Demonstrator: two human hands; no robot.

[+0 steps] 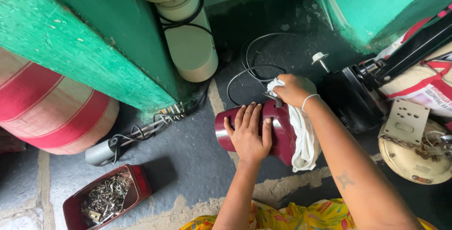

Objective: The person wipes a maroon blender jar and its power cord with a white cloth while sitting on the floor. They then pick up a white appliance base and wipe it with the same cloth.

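Observation:
A dark red appliance housing (278,138) lies on its side on the grey floor. My left hand (249,133) rests flat on top of it, fingers spread. My right hand (294,88) presses a bunched white cloth (303,138) against the housing's far end; the cloth hangs down over its right side. A thin grey cord (249,70) loops on the floor just beyond the housing.
A cream cylinder (190,46) stands against a green pillar (94,46). A red tray of metal bits (106,199) sits at lower left, near a small grey cylinder with wires (101,152). A black appliance base (353,98), a white switch plate (407,121) and a cream disc (414,161) crowd the right.

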